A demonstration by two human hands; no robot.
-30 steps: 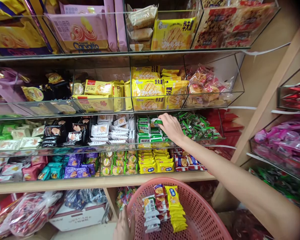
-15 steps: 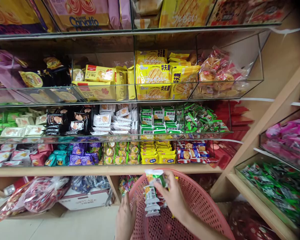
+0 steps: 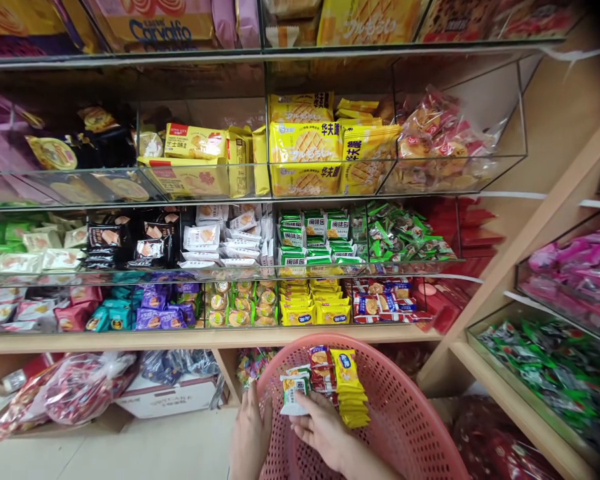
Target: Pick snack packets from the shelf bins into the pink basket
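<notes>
A pink perforated basket [image 3: 400, 413] sits low in the middle of the view. My left hand [image 3: 250, 433] grips its left rim from outside. Inside the basket, my right hand [image 3: 323, 427] holds a small green-and-white snack packet [image 3: 293, 390] and rests it on a row of the same packets. Beside them lie red packets [image 3: 321, 367] and a stack of yellow packets [image 3: 353, 393]. Above, the glass shelf bin of green-and-white packets [image 3: 315, 243] stands at mid height.
Glass-fronted shelves full of wrapped snacks fill the view: yellow waffle packs [image 3: 305, 150], white packets [image 3: 220, 240], purple packets [image 3: 160, 310]. A wooden side shelf with green sweets [image 3: 545, 373] juts out at the right. Bagged goods and a white box [image 3: 165, 400] sit on the floor.
My right hand left the green-packet bin, came down with one packet, and now lays it inside the basket. The view has tilted slightly downward. My left hand stays on the rim.
</notes>
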